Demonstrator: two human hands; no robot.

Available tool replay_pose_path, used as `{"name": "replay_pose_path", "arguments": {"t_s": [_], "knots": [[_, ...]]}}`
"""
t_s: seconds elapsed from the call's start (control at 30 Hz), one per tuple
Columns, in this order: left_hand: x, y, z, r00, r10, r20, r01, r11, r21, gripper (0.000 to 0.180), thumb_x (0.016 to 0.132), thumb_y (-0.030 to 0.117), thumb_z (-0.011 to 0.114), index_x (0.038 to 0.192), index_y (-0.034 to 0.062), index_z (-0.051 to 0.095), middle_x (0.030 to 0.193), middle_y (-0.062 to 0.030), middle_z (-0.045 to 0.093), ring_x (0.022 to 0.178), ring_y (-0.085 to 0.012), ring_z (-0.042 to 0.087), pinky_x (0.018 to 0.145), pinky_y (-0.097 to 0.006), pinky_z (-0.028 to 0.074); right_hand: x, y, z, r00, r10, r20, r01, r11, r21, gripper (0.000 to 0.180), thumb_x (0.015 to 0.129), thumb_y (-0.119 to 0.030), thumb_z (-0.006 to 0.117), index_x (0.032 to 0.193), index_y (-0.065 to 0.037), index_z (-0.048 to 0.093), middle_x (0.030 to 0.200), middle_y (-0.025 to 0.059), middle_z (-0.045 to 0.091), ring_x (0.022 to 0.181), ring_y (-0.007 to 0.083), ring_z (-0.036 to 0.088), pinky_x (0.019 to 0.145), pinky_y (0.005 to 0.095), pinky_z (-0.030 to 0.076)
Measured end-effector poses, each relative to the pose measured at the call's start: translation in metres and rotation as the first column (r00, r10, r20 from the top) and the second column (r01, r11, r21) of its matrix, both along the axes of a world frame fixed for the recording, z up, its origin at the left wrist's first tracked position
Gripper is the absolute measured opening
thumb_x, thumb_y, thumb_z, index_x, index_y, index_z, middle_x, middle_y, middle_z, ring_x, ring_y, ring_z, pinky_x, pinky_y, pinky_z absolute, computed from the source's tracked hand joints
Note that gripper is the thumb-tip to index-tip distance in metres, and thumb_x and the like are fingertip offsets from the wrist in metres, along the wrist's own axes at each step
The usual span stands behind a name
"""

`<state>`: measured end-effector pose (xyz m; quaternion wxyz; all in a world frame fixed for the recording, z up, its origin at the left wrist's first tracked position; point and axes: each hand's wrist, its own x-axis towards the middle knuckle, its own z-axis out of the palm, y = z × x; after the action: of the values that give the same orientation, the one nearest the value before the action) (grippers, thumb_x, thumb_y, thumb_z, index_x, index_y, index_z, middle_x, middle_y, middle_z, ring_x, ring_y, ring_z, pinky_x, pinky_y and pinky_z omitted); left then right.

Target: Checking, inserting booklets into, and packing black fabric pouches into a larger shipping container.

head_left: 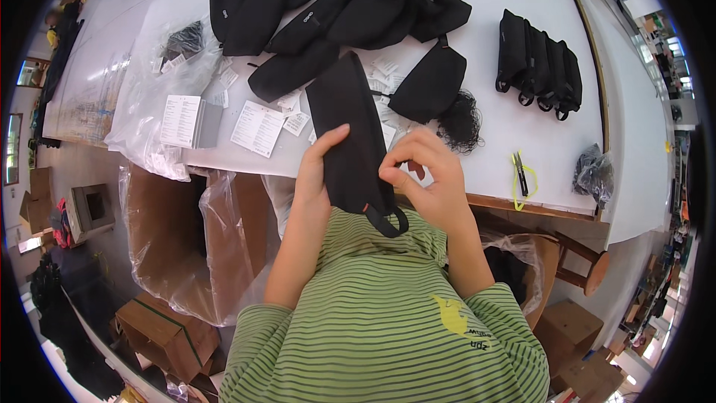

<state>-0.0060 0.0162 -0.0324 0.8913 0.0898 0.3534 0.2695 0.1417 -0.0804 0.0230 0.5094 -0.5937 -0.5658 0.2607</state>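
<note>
A long black fabric pouch (344, 142) stands tilted in front of me, above the table's near edge. My left hand (315, 168) grips its left side, thumb on the front. At its lower end hangs a black strap loop (389, 224) beside a small orange tab. My right hand (432, 175) is closed in a pinch at the pouch's right edge; what lies between the fingertips is too small to make out. Beyond lie a heap of black pouches (373, 15) and small white tags (296, 123). A tangle of thin black cords (460, 123) rests near my right hand.
Several pouches (533, 60) stand in a row at the right. Snips (520, 175) on a yellow cord lie near the edge. Printed cards (257, 128) and a clear plastic bag (138, 104) are at left. A plastic-lined carton (168, 231) and a wooden stool (593, 272) stand below.
</note>
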Motion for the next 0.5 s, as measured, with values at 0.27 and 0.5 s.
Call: {"name": "replay_pose_path", "arguments": {"t_s": [0.27,0.5], "knots": [[-0.012,0.006,-0.005,0.986,0.096,0.136,-0.091,0.995,-0.044,0.022,0.082,0.013,0.063,0.1,-0.0007,0.062,0.089,-0.011,0.067,0.077,-0.0212,0.066,0.071,-0.032,0.056,-0.011,-0.009,0.006,0.988,0.15,0.02,-0.15,0.988,-0.025,0.01,0.075,-0.012,0.071,0.076,-0.006,0.063,0.074,0.0012,0.055,0.069,0.0178,0.048,0.059,0.027,0.039],[-0.007,-0.005,0.002,0.995,0.027,0.095,-0.03,0.999,0.036,0.022,0.081,0.011,0.063,0.1,-0.0005,0.062,0.09,-0.0109,0.067,0.078,-0.0209,0.066,0.071,-0.032,0.056,-0.014,-0.005,0.005,0.999,0.033,0.032,-0.034,0.999,0.02,0.01,0.074,-0.008,0.07,0.075,-0.004,0.062,0.073,0.0029,0.053,0.064,0.0141,0.048,0.053,0.0238,0.036]]}}
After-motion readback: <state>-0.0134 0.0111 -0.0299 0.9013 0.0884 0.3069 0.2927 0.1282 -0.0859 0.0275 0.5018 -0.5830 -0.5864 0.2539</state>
